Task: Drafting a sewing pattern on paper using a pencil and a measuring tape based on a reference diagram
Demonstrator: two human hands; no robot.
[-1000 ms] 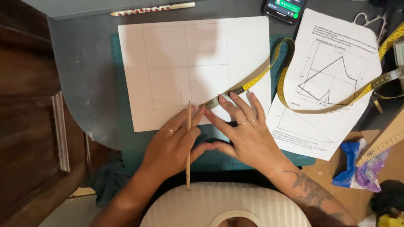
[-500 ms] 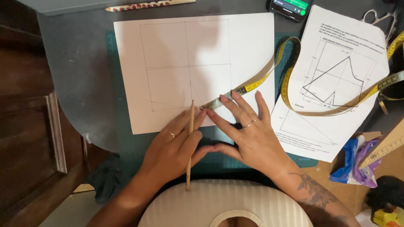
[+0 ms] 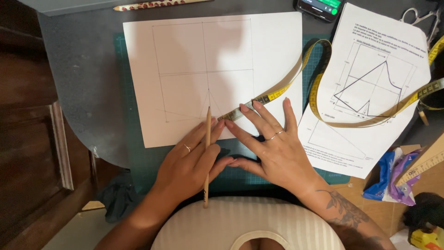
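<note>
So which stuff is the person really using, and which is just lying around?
In use: left hand holding thin wooden pencil; right hand pressing yellow measuring tape onto white drawing sheet.

Lying about: black phone, metal scissors, blue and purple wrapper.

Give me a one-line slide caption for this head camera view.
Left hand grips a pencil while right hand pins a yellow measuring tape on the drafted paper.

We see warm, fairly dim indoor light from above, brightest on the white drawing paper (image 3: 212, 69), where a soft head shadow falls. The wooden furniture (image 3: 27, 139) at left sinks into darkness. Focus stays sharp, without glare or blur.
</note>
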